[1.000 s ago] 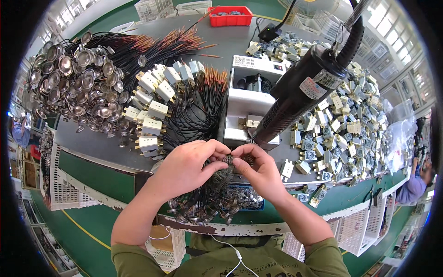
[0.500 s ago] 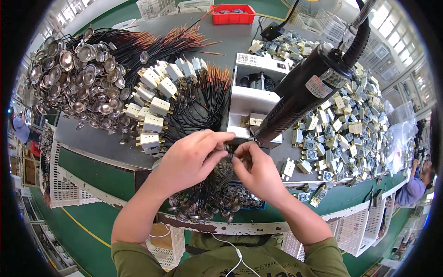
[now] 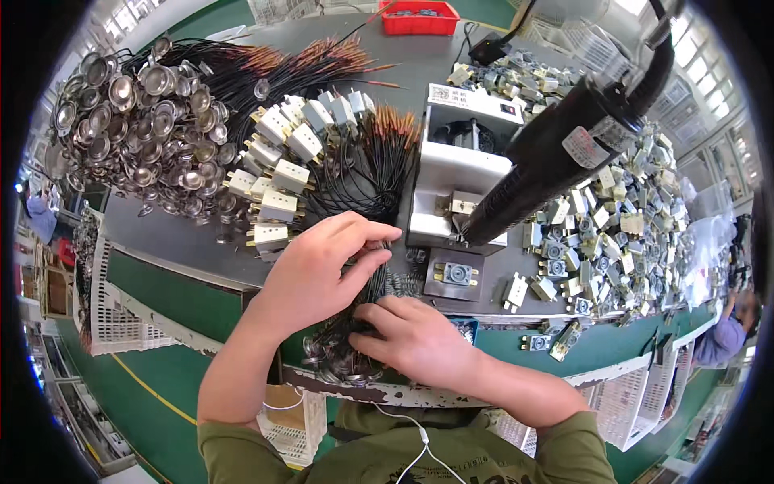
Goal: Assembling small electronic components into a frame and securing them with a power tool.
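Observation:
My left hand (image 3: 326, 266) is closed in a pinch above the pile of small coil springs (image 3: 403, 282); what sits between the fingertips is too small to make out. Lower and to its right, my right hand (image 3: 415, 339) has its fingers curled in among black wires by the metal cups (image 3: 347, 373) at the bench edge. Its grip is hidden. On a small metal plate right of the springs lies a grey block with brass pins (image 3: 456, 275). Behind it stands a white-and-metal jig (image 3: 459, 173), with a black power screwdriver (image 3: 556, 153) slanting down to it.
Cream-and-grey pin blocks (image 3: 278, 173) stand beside black wires with copper ends (image 3: 391, 133). Metal cups on wires (image 3: 145, 129) heap at the left. Many loose blocks (image 3: 605, 234) cover the right side. A red bin (image 3: 421, 18) sits at the back.
My right hand has moved from beside the left fingertips down and toward me, to the wires by the cups. The grey block on its plate now shows. The view has shifted slightly.

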Demonstrator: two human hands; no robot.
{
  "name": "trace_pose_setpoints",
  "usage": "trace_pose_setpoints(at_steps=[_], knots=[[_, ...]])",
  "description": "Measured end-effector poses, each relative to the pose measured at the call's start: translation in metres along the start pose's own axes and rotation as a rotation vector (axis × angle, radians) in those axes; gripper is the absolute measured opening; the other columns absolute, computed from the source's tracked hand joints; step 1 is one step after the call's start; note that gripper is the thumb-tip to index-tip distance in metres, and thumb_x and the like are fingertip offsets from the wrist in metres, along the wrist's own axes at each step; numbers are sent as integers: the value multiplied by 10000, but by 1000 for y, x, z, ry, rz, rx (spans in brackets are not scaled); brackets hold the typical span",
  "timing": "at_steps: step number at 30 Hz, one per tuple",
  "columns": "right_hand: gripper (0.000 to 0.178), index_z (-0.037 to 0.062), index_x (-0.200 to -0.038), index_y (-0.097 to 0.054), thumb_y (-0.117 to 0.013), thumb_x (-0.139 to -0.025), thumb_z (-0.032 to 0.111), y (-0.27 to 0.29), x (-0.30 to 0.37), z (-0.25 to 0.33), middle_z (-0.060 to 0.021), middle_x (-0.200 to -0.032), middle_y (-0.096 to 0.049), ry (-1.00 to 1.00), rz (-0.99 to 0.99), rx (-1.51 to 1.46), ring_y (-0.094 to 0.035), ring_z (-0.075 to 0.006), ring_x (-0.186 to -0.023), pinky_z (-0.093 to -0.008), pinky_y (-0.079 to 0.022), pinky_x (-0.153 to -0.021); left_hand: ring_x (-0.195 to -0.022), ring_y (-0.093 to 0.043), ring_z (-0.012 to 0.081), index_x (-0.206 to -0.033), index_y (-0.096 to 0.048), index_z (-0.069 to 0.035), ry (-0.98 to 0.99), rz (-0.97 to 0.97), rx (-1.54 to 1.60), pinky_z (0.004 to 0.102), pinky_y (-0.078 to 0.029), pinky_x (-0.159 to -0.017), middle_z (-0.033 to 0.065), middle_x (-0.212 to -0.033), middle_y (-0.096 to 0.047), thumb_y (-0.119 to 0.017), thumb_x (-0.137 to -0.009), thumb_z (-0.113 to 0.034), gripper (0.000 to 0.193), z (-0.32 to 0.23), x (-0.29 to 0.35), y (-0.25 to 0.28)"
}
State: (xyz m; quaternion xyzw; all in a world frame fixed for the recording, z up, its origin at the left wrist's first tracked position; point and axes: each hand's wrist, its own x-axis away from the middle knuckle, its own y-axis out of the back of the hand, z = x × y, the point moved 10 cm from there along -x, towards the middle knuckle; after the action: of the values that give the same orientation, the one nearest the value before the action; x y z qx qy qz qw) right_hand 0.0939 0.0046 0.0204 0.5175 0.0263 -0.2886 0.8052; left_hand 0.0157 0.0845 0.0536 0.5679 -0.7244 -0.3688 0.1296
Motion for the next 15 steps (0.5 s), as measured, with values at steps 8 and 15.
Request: trace_pose_setpoints(at_steps=[8, 15], knots=[[313, 51, -989, -597, -735, -736, -70, 35, 47, -29, -138, -1126, -695, -153, -172, -670, -705, -253, -929, -337, -570, -767, -824, -676, 212, -1054, -681, -47, 140, -67, 148, 314, -530, -712, 91, -961, -690, -695, -908, -74, 149, 16, 10, 9], [274, 89, -1014, -720, -836, -766, 67, 104, 70, -35, -98, -965, -679, -308, -315, 34, -675, -211, -727, -335, -536, -613, -836, -667, 293, -1001, -686, -55, -177, 6, -97, 359, -533, -724, 102, -938, -681, -736, -853, -93, 161, -18, -6, -13]])
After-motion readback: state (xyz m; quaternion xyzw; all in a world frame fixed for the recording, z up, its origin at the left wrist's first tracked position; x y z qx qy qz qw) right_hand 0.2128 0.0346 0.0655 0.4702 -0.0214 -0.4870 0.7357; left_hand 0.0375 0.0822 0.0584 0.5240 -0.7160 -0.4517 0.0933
